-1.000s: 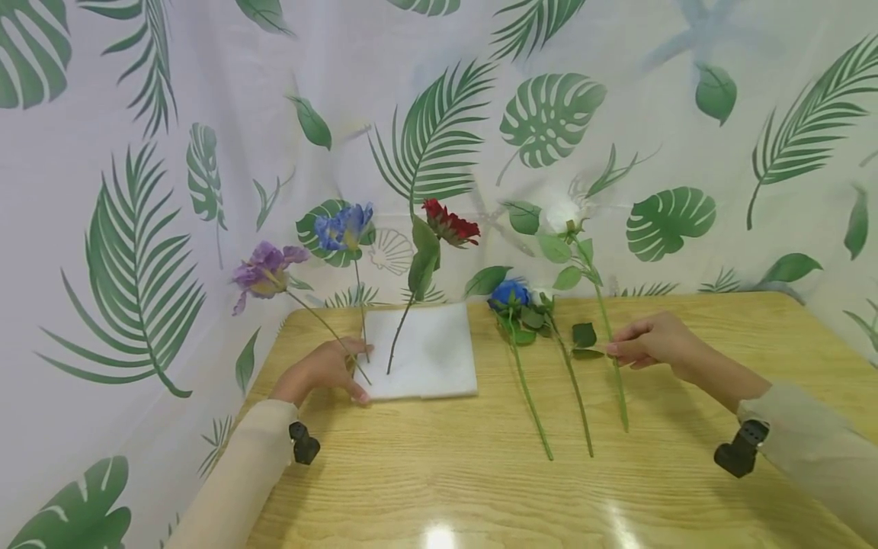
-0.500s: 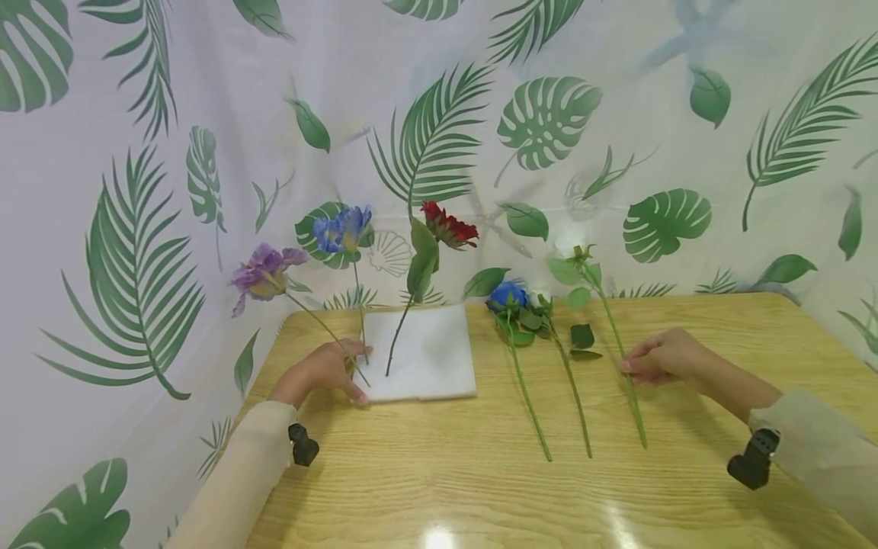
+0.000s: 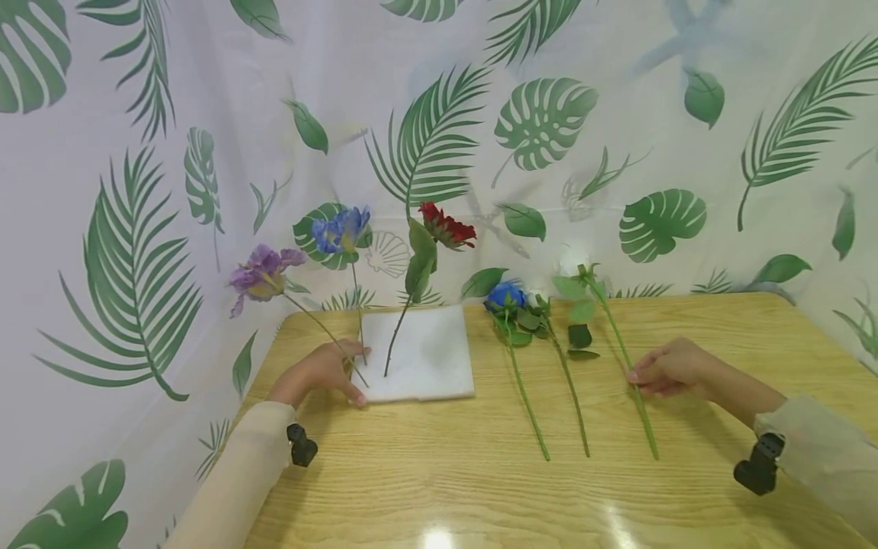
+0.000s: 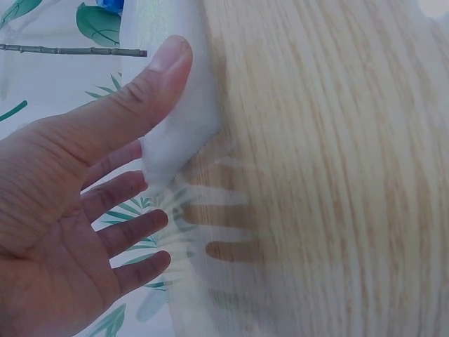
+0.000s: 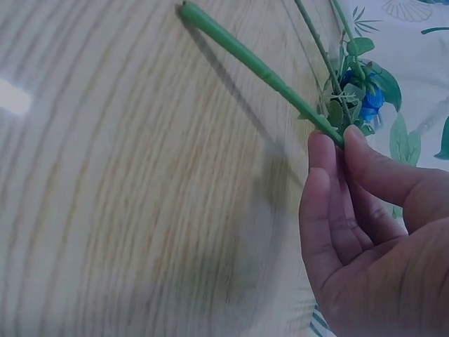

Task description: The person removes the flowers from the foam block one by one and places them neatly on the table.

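Note:
My right hand (image 3: 671, 368) pinches the green stem (image 3: 645, 415) of a white artificial flower (image 3: 573, 264) between thumb and fingers, its head leaning back and left. In the right wrist view the stem's cut end (image 5: 186, 10) points away from the hand, over its shadow. On the left, my left hand (image 3: 321, 372) rests at the left edge of a white foam block (image 3: 439, 358), thumb at the front corner and fingers spread. A purple flower (image 3: 263, 273), a light blue flower (image 3: 341, 230) and a red flower (image 3: 446, 226) stand tilted with their stems at the block.
Between block and right hand, a blue rose (image 3: 505, 295) and another stem (image 3: 571, 381) with dark leaves lie on the wooden table (image 3: 439, 465). Loose dark leaves (image 3: 579, 335) lie beside them. A leaf-printed curtain (image 3: 425, 46) hangs close behind the table.
The right hand has moved right and nearer to me with the white flower, whose head has come down from higher against the curtain. The left hand keeps its place at the block.

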A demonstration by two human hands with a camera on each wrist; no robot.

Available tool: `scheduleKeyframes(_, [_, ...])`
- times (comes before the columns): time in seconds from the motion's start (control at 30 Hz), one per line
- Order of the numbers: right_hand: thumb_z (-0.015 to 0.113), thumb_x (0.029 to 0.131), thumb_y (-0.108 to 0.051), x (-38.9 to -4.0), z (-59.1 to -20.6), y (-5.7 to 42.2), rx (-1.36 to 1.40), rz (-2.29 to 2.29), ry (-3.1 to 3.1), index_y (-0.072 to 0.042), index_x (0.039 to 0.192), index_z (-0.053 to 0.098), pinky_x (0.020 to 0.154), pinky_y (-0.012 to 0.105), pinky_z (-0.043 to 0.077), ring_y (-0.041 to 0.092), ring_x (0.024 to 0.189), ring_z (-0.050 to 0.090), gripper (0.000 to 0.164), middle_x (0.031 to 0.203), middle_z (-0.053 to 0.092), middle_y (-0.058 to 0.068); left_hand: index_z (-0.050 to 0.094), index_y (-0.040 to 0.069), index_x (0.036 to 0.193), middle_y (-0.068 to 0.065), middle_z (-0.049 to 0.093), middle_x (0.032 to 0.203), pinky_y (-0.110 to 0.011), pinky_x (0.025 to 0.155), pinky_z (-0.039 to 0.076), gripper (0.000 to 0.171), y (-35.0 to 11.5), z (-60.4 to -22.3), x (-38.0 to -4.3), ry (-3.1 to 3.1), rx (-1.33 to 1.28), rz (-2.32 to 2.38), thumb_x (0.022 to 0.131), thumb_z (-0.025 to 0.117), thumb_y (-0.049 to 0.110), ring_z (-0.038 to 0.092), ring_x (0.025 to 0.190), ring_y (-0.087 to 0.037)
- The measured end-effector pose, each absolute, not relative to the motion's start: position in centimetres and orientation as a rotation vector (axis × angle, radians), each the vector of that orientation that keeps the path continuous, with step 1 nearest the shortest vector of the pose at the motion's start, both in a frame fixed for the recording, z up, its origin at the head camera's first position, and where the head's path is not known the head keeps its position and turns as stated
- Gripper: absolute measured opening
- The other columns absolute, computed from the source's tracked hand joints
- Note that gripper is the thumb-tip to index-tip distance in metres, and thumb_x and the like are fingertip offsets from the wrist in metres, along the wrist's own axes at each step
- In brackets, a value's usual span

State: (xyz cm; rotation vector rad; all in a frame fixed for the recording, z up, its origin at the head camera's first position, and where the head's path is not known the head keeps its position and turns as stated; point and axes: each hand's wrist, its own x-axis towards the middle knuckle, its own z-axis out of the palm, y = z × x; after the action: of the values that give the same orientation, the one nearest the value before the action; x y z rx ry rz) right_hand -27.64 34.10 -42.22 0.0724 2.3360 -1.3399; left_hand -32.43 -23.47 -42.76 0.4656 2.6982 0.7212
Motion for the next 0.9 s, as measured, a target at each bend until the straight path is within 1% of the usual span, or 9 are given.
scheduleKeyframes(0.13, [0.073, 0.094, -0.013, -27.46, -42.40, 34.27, 0.070, -1.333, 2.324, 0.007, 0.110, 0.071, 0.068, 0.028, 0.063, 0.010, 0.073, 0.073, 0.026, 0.082, 0.077, -0.002, 0.050, 0.006, 0.150, -0.020, 0.036, 0.162, -0.055, 0.125, 0.027, 0.096, -23.46, -42.74, -32.37, 2.693, 0.462, 0.724, 0.067, 0.096, 0.023, 0.030, 0.152, -0.042])
scheduleKeyframes(0.33, [0.072, 0.094, -0.012, -27.25, -42.64, 34.25, 0.080, -1.350, 2.289, 0.006, 0.108, 0.073, 0.065, 0.026, 0.062, 0.010, 0.070, 0.074, 0.022, 0.080, 0.078, -0.001, 0.050, 0.007, 0.150, -0.019, 0.036, 0.163, -0.054, 0.125, 0.027, 0.097, -23.38, -42.75, -32.31, 2.687, 0.451, 0.727, 0.066, 0.096, 0.023, 0.030, 0.152, -0.041])
scheduleKeyframes(0.53, [0.072, 0.094, -0.011, -27.18, -43.06, 34.11, 0.093, -1.359, 2.269, 0.007, 0.108, 0.073, 0.063, 0.026, 0.062, 0.010, 0.068, 0.074, 0.023, 0.078, 0.078, 0.001, 0.050, 0.007, 0.150, -0.020, 0.037, 0.162, -0.054, 0.125, 0.028, 0.097, -23.44, -42.66, -32.21, 2.678, 0.446, 0.743, 0.066, 0.096, 0.023, 0.030, 0.152, -0.041])
scheduleKeyframes(0.67, [0.070, 0.096, -0.012, -27.17, -43.23, 34.01, 0.090, -1.336, 2.251, 0.005, 0.108, 0.073, 0.063, 0.025, 0.062, 0.010, 0.068, 0.074, 0.022, 0.075, 0.076, 0.001, 0.050, 0.004, 0.150, -0.021, 0.038, 0.161, -0.054, 0.125, 0.027, 0.098, -23.39, -42.62, -32.21, 2.686, 0.467, 0.734, 0.065, 0.097, 0.022, 0.031, 0.152, -0.042])
scheduleKeyframes(0.9, [0.069, 0.096, -0.015, -27.07, -43.05, 33.87, 0.080, -1.309, 2.244, 0.005, 0.111, 0.072, 0.066, 0.027, 0.063, 0.011, 0.071, 0.074, 0.024, 0.077, 0.076, 0.001, 0.049, 0.003, 0.150, -0.022, 0.037, 0.161, -0.053, 0.126, 0.025, 0.099, -23.33, -42.53, -32.29, 2.692, 0.470, 0.739, 0.065, 0.097, 0.020, 0.030, 0.152, -0.042])
